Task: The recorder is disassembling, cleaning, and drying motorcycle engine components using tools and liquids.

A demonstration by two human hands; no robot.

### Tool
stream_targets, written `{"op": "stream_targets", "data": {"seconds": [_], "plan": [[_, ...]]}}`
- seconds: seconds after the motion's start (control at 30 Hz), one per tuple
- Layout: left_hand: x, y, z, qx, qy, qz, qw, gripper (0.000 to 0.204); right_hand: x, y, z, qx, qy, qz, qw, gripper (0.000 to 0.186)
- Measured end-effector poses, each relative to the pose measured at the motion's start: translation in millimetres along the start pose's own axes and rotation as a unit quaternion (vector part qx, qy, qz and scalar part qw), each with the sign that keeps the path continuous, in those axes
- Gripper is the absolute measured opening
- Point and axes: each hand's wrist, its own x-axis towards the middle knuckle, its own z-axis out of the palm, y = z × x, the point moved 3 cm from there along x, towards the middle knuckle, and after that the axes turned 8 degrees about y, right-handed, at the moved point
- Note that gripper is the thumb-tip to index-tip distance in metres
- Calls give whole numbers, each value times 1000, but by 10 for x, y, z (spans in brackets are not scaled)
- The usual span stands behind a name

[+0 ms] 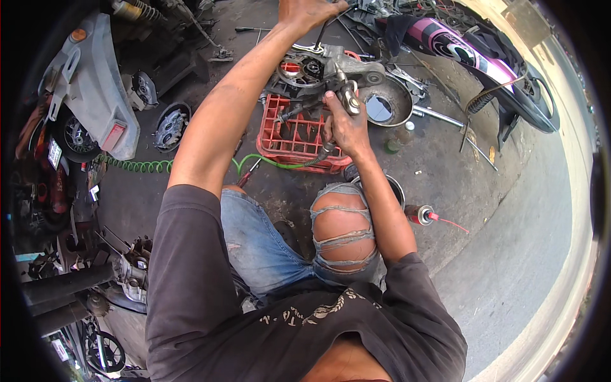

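here, a greasy scooter engine casing (331, 70) sits on top of a red plastic crate (289, 137), leaning over the crate's far edge, on an oil-stained concrete floor (458, 184). the left hand (305, 11) is stretched out beyond the casing with its fingers wrapped shut around a dark thin tool handle (323, 33) that angles down toward the engine. the right hand (344, 124) is at the near side of the casing, fingers curled closed on a small metal fitting (349, 97) that sticks out of it. the casing looks like cast aluminium, heavy and stiff, with a round opening showing a finned flywheel (299, 69); coated in oil, it would probably be slippery, so the lugs and thick edges seem the safest places to grip. a dented round metal pan (387, 105) holding dark liquid lies just beside the crate's right corner. a green coiled air hose (137, 167) runs across the floor, and a spray can (420, 214) with a red straw lies near the person's right knee.
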Motion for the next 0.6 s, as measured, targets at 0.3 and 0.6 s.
{"op": "stream_targets", "data": {"seconds": [0.3,0.6], "plan": [[72,-260,34,103,25,-95,990,71,439,351,185,-146,-150,97,973,33],[93,-328,-30,108,74,-38,991,70,559,802,154,-198,-11,-99,975,31]]}}
